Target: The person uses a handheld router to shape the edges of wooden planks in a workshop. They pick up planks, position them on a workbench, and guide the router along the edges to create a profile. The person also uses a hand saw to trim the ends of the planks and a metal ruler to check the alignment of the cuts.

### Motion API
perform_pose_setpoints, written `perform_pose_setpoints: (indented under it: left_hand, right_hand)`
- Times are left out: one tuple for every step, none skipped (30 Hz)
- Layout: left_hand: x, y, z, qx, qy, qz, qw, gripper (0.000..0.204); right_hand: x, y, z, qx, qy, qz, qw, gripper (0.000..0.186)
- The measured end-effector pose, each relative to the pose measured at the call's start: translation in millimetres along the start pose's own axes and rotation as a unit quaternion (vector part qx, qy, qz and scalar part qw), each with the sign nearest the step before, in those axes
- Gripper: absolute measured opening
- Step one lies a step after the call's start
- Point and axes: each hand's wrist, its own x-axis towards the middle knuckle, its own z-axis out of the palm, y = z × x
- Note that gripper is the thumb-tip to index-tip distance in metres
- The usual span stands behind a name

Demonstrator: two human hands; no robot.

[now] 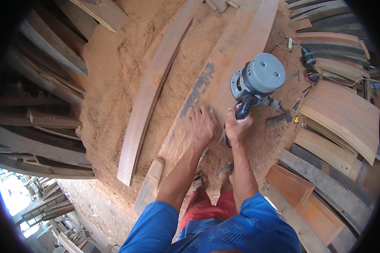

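Note:
My right hand (238,125) is wrapped round the black handle of a router (264,72), which has a grey round motor housing. The router rests upright on the right edge of a reddish-brown plank (251,46). A metal guide (278,107) sticks out from the router's right side. My left hand (202,125) lies with its fingers spread, palm down, at the seam between the plank and a worn, grey-stained wooden beam (200,82). Its fingertips point away from me, and it grips nothing that shows. The router's bit is hidden.
A long loose plank (150,92) lies to the left on sawdust (109,101). Boards are stacked along the left (42,114) and right (342,118). A green power tool (308,57) with a cord, small hand tools and a yellow tape measure (297,119) lie at the right.

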Motion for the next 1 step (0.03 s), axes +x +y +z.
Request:
perform_pose_setpoints:
  left_hand:
    - [2.3, 1.1, 0.0, 0.001, 0.001, -0.002, 1.0, 0.031]
  right_hand:
    - [3.2, 4.5, -0.6, -0.006, -0.004, 0.012, 1.0, 0.026]
